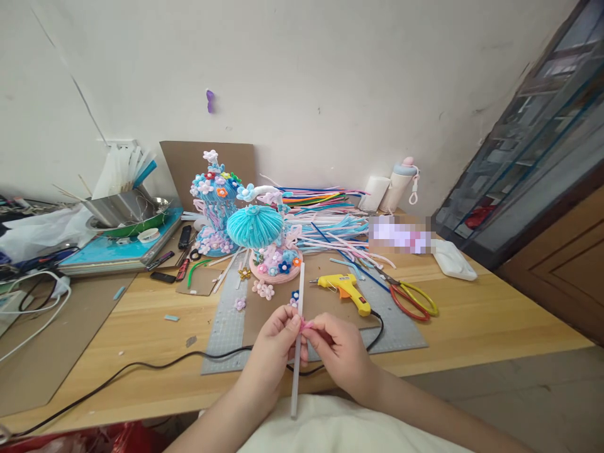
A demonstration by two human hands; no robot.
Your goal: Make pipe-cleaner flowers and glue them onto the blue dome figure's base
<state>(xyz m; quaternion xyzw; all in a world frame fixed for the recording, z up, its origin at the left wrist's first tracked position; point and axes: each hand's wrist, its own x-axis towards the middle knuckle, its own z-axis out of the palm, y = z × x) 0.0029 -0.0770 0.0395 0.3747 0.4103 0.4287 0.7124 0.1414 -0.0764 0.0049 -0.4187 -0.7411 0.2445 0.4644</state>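
My left hand (282,336) is closed around a translucent white stick (296,384), which stands nearly upright in view above the table's front edge. A small pink fuzzy strip (306,325) is at the stick's middle, between both hands. The fingertips of my right hand (336,346) pinch the strip's right side. Beyond the hands lies a yellow glue gun (346,290) on brown cardboard. Behind them stands a craft piece with a turquoise fuzzy dome (255,226) over a flower-covered pink base (276,277).
A grey cutting mat (401,333) lies under the cardboard. Red and yellow scissors (415,301) rest at right. Bundled fuzzy stems (325,234) lie behind. A black cable (141,365) crosses the table. A metal bowl (117,209) stands back left, a bottle (395,189) back right.
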